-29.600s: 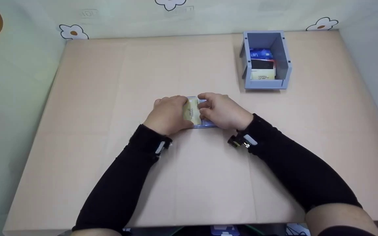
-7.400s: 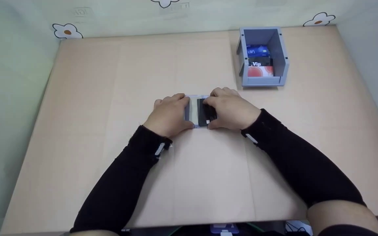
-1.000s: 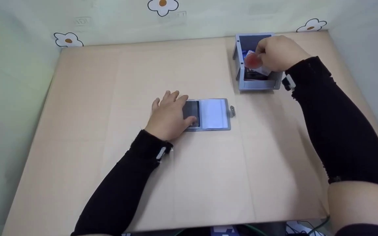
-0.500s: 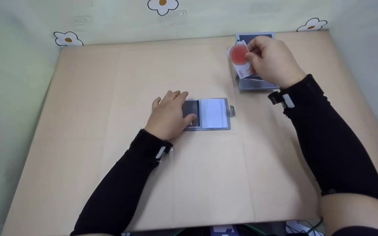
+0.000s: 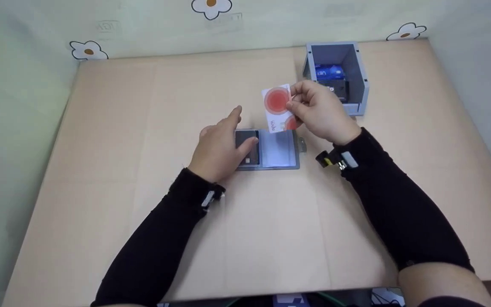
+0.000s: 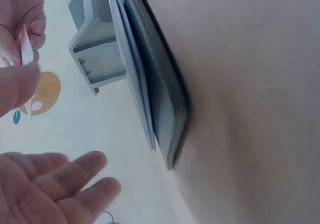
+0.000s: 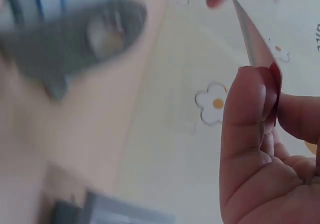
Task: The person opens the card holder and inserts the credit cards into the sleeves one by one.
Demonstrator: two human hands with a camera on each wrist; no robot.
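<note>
In the head view a white card with red circles (image 5: pixel 278 101) is pinched between thumb and fingers of my right hand (image 5: pixel 324 113), raised over the right part of an open card holder (image 5: pixel 280 153). The holder lies flat on the table, with a black card (image 5: pixel 247 147) in its left sleeve and a pale sleeve page on the right. My left hand (image 5: pixel 218 149) is beside its left part, fingers extended and thumb overlapping the black card. The right wrist view shows the card (image 7: pixel 257 41) nearly edge-on in my fingers. The left wrist view shows the holder's sleeves (image 6: pixel 135 69) fanned slightly apart.
A grey plastic bin (image 5: pixel 359 81) stands at the back right of the table (image 5: pixel 143 119), holding a blue card (image 5: pixel 330 72) and a black card (image 5: pixel 339 88). The holder's snap tab (image 5: pixel 302 145) sticks out to its right. Pale walls with flower prints enclose the table.
My right hand has drawn the red-circled card out of the bin and brought it left and nearer, over the holder. My left hand's fingers have lifted from the holder.
</note>
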